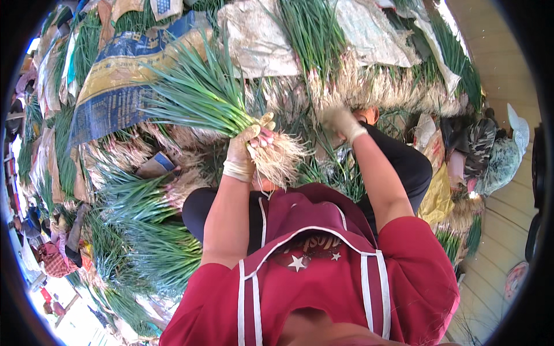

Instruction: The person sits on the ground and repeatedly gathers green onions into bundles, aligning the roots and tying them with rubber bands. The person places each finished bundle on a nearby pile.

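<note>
My left hand (pixel 249 145), in a pale glove, grips a bunch of green onions (pixel 216 101) just above the bulbs. The leaves fan out to the upper left. Pinkish bulbs and long, stringy roots (pixel 281 158) stick out on the other side of the fist. My right hand (pixel 339 123), gloved too, is blurred near the roots of another bunch of green onions (pixel 314 43) that lies on the pile in front of me. Its fingers are too smeared to show whether they hold anything. Loose green leaves (pixel 333 173) lie on the ground between my knees.
Rows of green onions with their roots (pixel 385 88) lie ahead, partly under white woven sacks (pixel 259 39) and a blue and tan printed sack (pixel 117 82). More bunches (pixel 164 251) are heaped at my left. People sit at the far left (pixel 58 259) and at the right (pixel 493 151), before a pale wall (pixel 506 207).
</note>
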A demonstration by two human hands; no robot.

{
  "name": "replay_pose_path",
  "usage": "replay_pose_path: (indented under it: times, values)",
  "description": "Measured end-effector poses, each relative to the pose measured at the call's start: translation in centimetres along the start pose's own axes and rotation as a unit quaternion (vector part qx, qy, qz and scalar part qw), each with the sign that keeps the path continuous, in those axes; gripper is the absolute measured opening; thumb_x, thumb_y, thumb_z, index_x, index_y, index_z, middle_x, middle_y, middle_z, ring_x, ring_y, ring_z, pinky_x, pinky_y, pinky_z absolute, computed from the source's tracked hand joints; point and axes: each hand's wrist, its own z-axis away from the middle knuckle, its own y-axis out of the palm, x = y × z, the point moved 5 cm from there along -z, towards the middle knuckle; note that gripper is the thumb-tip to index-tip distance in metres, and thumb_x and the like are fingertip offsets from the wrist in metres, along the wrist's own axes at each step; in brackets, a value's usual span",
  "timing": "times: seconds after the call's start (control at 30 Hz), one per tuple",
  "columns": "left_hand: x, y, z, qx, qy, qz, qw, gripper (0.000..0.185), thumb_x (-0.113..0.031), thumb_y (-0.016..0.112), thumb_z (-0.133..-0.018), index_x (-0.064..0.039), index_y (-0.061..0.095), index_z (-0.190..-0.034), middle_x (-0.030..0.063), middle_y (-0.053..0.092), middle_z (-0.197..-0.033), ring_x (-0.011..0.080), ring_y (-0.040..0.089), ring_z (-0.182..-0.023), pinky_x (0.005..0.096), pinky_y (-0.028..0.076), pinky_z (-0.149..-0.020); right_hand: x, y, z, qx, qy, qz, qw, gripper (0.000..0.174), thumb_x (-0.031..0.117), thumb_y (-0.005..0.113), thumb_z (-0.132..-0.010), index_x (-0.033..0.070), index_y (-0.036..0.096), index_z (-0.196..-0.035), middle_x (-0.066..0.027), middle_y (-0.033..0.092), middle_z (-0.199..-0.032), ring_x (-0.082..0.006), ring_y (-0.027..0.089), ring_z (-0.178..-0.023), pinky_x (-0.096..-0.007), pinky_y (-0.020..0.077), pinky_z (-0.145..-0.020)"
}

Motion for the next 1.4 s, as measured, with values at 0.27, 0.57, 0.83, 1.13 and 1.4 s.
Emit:
replay_pose_path:
  times: [0.27,0.57,0.83,1.13,1.4]
  values:
    - [2.5,0.2,-1.3,-0.014,-0.051,0.083,0.995,0.045,-0.019,0.067,-0.08,0.007,0.055,-0.114,0.0105,0.063,-0.08,0.018,0.059,-0.072,0.033,0.051,-0.08,-7.5,0.5,-3.8,-0.244,0.305,-0.335,0.857,0.041,0.038,0.052,-0.083,0.009,0.064,-0.109,-0.0212,0.063,-0.107,-0.0374,0.061,-0.101,-0.0443,0.0468,-0.087]
    - [2.5,1.9,0.0,0.021,-0.086,0.151,0.985,0.033,-0.014,0.067,-0.082,0.001,0.057,-0.109,0.0107,0.062,-0.085,0.0251,0.063,-0.074,0.0394,0.053,-0.079,-12.8,0.2,-9.3,-0.211,0.292,-0.373,0.855,0.057,0.049,0.05,-0.083,0.004,0.062,-0.115,-0.026,0.059,-0.115,-0.0363,0.056,-0.111,-0.0446,0.043,-0.095]
    - [1.9,-0.4,-0.5,0.034,-0.062,0.024,0.997,0.039,-0.02,0.075,-0.073,-0.003,0.055,-0.102,0.0267,0.059,-0.114,0.0334,0.062,-0.101,0.0405,0.053,-0.083,-9.0,-9.1,-0.4,-0.339,0.281,-0.611,0.658,0.024,0.026,0.06,-0.085,0.004,0.066,-0.092,-0.0131,0.068,-0.083,-0.0232,0.064,-0.078,-0.0354,0.0485,-0.075]
    - [1.1,1.9,0.5,0.012,-0.056,-0.047,0.997,0.039,-0.018,0.071,-0.072,0.003,0.057,-0.102,0.0149,0.065,-0.075,0.0194,0.063,-0.055,0.0251,0.054,-0.052,9.7,-9.1,2.2,-0.277,0.081,-0.358,0.888,0.036,0.037,0.06,-0.086,0.004,0.066,-0.099,-0.0233,0.065,-0.092,-0.0384,0.063,-0.087,-0.0434,0.0491,-0.077]
    - [0.3,1.2,0.7,0.114,0.033,0.134,0.984,0.03,-0.021,0.07,-0.075,-0.006,0.057,-0.098,0.0066,0.062,-0.081,0.0224,0.057,-0.083,0.0374,0.046,-0.072,12.5,-1.8,-4.3,-0.136,0.168,-0.849,0.483,0.032,0.031,0.047,-0.094,0.006,0.063,-0.082,-0.0027,0.062,-0.086,-0.0169,0.057,-0.073,-0.0268,0.047,-0.069]
